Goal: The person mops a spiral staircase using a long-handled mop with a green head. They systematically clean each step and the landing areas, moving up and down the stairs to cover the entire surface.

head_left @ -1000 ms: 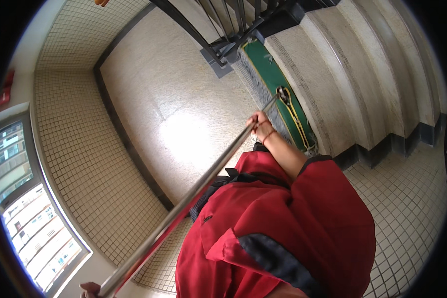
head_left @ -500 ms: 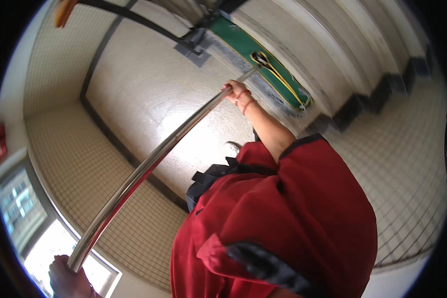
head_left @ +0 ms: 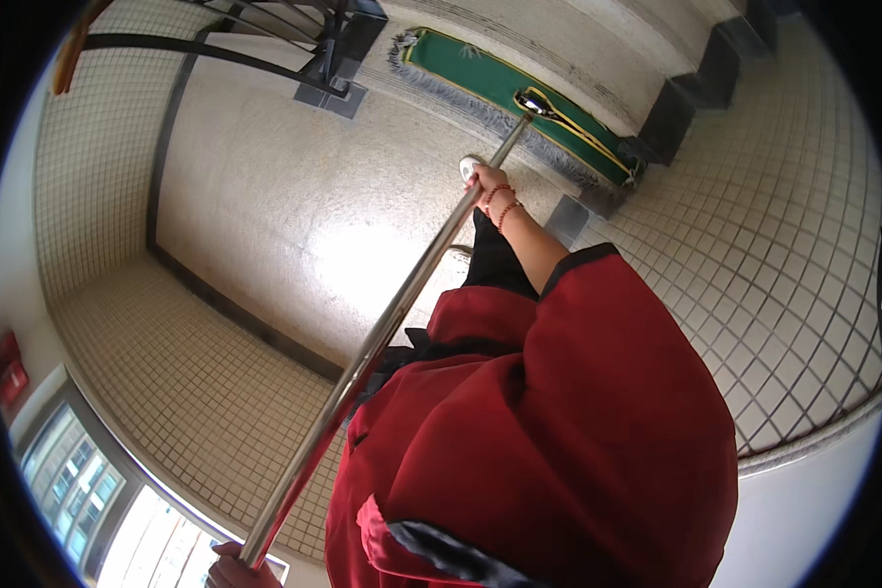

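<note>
A wide flat dust mop has a green top (head_left: 461,61) with yellow edging and a grey fringe. Its head lies flat along the foot of the stairs. From a metal clamp on the head, a long shiny metal handle (head_left: 392,316) slants toward my lower left. My right hand (head_left: 490,186), with red bead bracelets at the wrist, is closed round the handle's lower part. Near the bottom edge of the picture, my left hand (head_left: 240,570) is wrapped round the handle's upper end and is partly cut off.
Pale stairs (head_left: 598,44) rise beyond the mop, with dark tiles stepping up beside them. A black metal railing (head_left: 216,51) stands at the upper left. Tiled walls (head_left: 196,343) with dark skirting border the speckled floor (head_left: 265,176). My white shoe (head_left: 469,167) is close to the mop's fringe.
The mop head now shows its whole length, nearer the top of the view. Its handle stands steeper, and my left hand appears farther right and lower. Both hands keep their hold.
</note>
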`<action>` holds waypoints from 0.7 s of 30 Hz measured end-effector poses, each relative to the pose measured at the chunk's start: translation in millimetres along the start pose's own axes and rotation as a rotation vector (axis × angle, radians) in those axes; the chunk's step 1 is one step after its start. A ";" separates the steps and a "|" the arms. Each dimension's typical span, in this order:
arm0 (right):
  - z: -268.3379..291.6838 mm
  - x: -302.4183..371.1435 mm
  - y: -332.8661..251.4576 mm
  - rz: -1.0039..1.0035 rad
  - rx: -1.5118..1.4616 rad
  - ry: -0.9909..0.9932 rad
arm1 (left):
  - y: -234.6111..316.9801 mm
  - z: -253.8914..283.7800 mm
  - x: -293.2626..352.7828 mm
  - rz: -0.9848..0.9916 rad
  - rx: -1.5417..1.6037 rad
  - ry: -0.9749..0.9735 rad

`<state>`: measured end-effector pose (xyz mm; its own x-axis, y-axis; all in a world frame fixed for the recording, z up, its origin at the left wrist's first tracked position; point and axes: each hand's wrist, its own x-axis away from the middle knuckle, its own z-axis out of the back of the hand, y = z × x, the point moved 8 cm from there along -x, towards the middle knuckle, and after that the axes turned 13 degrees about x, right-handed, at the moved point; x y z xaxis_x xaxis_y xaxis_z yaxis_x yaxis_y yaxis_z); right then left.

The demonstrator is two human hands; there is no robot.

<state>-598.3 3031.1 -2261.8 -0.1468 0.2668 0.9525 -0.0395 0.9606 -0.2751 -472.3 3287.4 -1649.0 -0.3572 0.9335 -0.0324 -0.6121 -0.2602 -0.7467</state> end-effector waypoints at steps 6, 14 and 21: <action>-17.0 19.2 37.0 -0.009 -0.298 -0.139 | -32.8 -4.0 42.0 -0.036 -0.268 0.072; -44.5 69.4 116.9 -0.124 -0.474 -0.306 | -129.3 -3.8 91.5 0.224 -0.367 -0.323; -67.6 99.4 179.2 -0.254 -0.264 -0.270 | -158.6 14.5 122.3 0.275 -0.329 -0.164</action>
<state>-553.2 3235.0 -2207.7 -0.4193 0.0239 0.9075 0.1409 0.9893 0.0390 -429.2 3439.3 -1524.8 -0.5981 0.7825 -0.1732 -0.2321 -0.3759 -0.8971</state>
